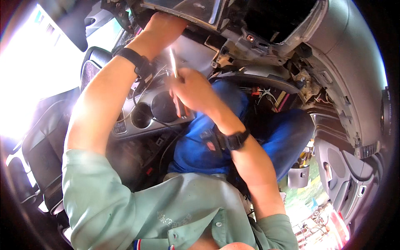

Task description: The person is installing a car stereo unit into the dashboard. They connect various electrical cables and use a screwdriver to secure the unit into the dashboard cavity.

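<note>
My left hand reaches up under the removed-trim area of the car dashboard. Its fingers are hidden behind the dark framed unit there. Below and to the right, my right hand is closed around a screwdriver. The screwdriver's bright metal shaft rises from the fist toward the dashboard, and its orange-and-black handle end shows beneath the hand. Motion smears the shaft and fingertips somewhat. Behind it lies the grey centre console with round cup holders. A thin cable loops across the console.
A dark square opening gapes in the stripped dashboard. Pliers and other tools lie beyond my blue-trousered legs. A car door stands at the right, and a black seat is on the left.
</note>
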A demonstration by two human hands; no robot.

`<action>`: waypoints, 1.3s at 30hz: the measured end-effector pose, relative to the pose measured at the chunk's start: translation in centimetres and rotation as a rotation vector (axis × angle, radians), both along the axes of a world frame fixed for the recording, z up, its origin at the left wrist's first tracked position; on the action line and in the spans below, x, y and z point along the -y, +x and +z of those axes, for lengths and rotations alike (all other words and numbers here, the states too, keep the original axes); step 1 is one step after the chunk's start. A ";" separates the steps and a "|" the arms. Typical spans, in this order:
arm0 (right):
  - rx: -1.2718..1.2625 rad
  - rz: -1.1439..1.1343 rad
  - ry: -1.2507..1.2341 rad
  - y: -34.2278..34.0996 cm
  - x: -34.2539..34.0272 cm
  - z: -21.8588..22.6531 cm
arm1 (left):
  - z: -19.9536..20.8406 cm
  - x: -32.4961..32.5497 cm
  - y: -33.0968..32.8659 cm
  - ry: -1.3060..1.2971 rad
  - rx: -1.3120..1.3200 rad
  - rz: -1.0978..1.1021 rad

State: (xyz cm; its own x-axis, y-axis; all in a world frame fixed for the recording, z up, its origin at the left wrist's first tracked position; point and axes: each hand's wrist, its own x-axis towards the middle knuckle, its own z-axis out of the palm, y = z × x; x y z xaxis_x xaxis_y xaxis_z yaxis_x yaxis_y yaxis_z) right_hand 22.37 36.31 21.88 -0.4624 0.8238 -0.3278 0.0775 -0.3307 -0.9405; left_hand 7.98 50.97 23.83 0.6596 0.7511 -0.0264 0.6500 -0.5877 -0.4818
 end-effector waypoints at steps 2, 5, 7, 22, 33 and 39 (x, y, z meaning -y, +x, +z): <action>0.018 0.074 -0.004 2.7 1.6 2.1 | -0.3 0.1 -0.6 -0.001 -0.008 0.024; 0.029 0.130 0.042 5.8 3.3 2.9 | -2.5 -1.3 -2.6 0.045 -0.020 -0.014; 0.005 0.193 -0.052 8.0 3.8 3.4 | -2.9 -1.9 -2.9 0.171 0.136 -0.217; -0.399 0.341 -0.138 13.4 6.7 -1.8 | 0.7 -1.3 0.6 -0.189 -0.004 0.166; -0.339 0.289 -0.045 14.7 7.8 -2.6 | 1.7 -0.5 1.2 -0.284 0.097 0.323; -0.313 0.239 0.001 14.3 8.1 -3.9 | 1.0 -0.3 0.7 -0.344 0.400 0.267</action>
